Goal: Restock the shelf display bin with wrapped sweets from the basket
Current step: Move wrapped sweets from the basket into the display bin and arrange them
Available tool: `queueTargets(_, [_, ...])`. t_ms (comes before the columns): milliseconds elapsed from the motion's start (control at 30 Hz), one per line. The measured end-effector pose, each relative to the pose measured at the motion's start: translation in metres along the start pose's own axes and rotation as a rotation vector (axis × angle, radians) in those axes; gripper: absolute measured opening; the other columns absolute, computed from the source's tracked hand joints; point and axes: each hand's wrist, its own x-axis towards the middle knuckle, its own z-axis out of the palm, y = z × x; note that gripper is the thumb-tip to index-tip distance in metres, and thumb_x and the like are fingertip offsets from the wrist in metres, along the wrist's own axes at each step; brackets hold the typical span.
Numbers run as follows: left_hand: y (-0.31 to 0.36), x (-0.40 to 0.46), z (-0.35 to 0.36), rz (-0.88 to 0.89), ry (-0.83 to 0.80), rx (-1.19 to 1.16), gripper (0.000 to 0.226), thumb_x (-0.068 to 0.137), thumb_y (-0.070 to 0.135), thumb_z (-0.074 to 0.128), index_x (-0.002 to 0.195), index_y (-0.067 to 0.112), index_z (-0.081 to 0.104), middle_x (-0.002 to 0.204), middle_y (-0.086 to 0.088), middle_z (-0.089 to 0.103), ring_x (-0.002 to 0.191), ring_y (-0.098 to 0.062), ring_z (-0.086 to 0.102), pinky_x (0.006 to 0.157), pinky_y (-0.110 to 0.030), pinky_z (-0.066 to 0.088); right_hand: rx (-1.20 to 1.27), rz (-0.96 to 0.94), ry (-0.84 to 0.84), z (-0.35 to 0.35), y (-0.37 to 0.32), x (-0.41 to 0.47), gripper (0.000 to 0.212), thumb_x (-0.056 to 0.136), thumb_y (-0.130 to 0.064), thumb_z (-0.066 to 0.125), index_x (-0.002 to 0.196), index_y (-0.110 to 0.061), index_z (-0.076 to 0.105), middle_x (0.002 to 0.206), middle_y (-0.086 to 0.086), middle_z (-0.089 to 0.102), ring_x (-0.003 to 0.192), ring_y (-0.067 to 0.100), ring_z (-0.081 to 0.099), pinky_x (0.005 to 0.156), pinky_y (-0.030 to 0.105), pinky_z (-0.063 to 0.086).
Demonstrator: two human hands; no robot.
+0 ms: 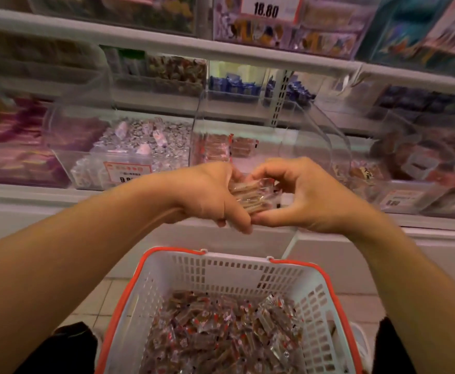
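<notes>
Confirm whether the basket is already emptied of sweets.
No: the basket still holds a heap of wrapped sweets covering its bottom.

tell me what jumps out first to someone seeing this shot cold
Two bare hands, left and right, meet mid-frame, gripping a bundle of clear-wrapped brown sweets between them. Below sits a white slotted plastic basket with an orange rim, its bottom covered with the same sweets. Behind the hands stands a clear plastic display bin, only partly stocked.
</notes>
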Motion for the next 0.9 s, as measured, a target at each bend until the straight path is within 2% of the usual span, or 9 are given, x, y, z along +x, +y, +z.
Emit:
queueTargets(67, [0.009,0.002,-0.019,-0.002,0.026,-0.137,0.065,0.052,0.005,0.092,0.105,0.015,0.056,0.077,0.0,0.073,0.062,-0.005,0.068,0.049,-0.019,0.05,-0.055,0.009,0.01,-0.016,-0.002,0.017,0.036,0.069,-0.012,0.088,0.101,-0.012,0.071,0.091,0.002,0.073,0.081,0.013,0.069,0.074,0.029,0.056])
queueTargets(133, [0.012,0.007,-0.038,0.009,0.195,-0.193,0.071,0.048,0.032,0.093,0.108,0.019,0.057,0.089,0.0,0.074,0.077,-0.012,0.072,0.058,-0.026,0.056,-0.05,0.092,0.124,-0.035,0.008,0.04,0.031,0.07,-0.021,0.088,0.096,-0.019,0.071,0.087,0.001,0.074,0.073,0.01,0.067,0.067,0.024,0.053])
queueTargets(233, [0.0,0.017,-0.06,0.049,0.759,0.207,0.042,0.07,0.059,0.077,0.087,0.025,0.058,0.078,0.002,0.066,0.068,-0.014,0.064,0.053,-0.029,0.049,-0.076,0.282,0.363,-0.062,0.041,0.086,0.026,0.073,-0.024,0.085,0.093,-0.021,0.069,0.087,0.0,0.072,0.073,0.009,0.064,0.061,0.019,0.05])
queueTargets(267, [-0.006,0.02,-0.063,0.041,0.844,0.386,0.039,0.077,0.06,0.071,0.078,0.023,0.058,0.069,0.002,0.062,0.062,-0.012,0.059,0.05,-0.026,0.041,-0.114,0.371,0.355,-0.066,0.053,0.101,0.029,0.075,-0.024,0.084,0.099,-0.018,0.068,0.092,0.002,0.07,0.076,0.01,0.064,0.061,0.02,0.05])
queueTargets(367, [-0.025,0.027,-0.058,-0.087,0.713,0.649,0.052,0.085,0.058,0.062,0.058,0.014,0.057,0.052,-0.002,0.055,0.053,-0.016,0.054,0.046,-0.025,0.031,-0.359,0.642,0.138,-0.058,0.089,0.14,0.042,0.08,-0.026,0.081,0.114,-0.009,0.063,0.103,0.006,0.065,0.088,0.018,0.064,0.068,0.03,0.055])
queueTargets(533, [-0.036,0.042,-0.058,-0.211,0.626,0.741,0.038,0.091,0.04,0.057,0.064,0.014,0.051,0.063,-0.003,0.047,0.068,-0.028,0.054,0.061,-0.032,0.04,-0.456,0.748,0.029,-0.026,0.131,0.17,0.045,0.081,-0.026,0.08,0.117,-0.005,0.065,0.115,0.013,0.067,0.104,0.028,0.067,0.092,0.041,0.056])
queueTargets(633, [-0.035,0.045,-0.058,-0.224,0.585,0.759,0.028,0.092,0.033,0.054,0.07,0.015,0.053,0.074,-0.006,0.05,0.075,-0.027,0.051,0.062,-0.032,0.036,-0.363,0.708,0.1,-0.018,0.141,0.176,0.046,0.077,-0.014,0.082,0.119,-0.008,0.063,0.115,0.011,0.065,0.103,0.028,0.064,0.092,0.038,0.055])
queueTargets(767, [-0.031,0.044,-0.06,-0.214,0.567,0.796,0.031,0.094,0.027,0.053,0.066,0.014,0.051,0.074,-0.006,0.049,0.076,-0.026,0.048,0.064,-0.033,0.035,-0.587,0.695,0.084,-0.021,0.147,0.181,0.059,0.08,-0.014,0.078,0.129,-0.007,0.047,0.12,0.011,0.057,0.106,0.028,0.058,0.083,0.031,0.051])
queueTargets(900, [-0.032,0.041,-0.063,-0.167,0.52,0.765,0.036,0.094,0.024,0.053,0.059,0.014,0.053,0.064,-0.004,0.05,0.071,-0.026,0.053,0.064,-0.033,0.036,-0.628,0.745,0.105,-0.023,0.15,0.184,0.04,0.078,-0.019,0.081,0.109,-0.008,0.059,0.108,0.01,0.064,0.089,0.024,0.059,0.072,0.026,0.049])
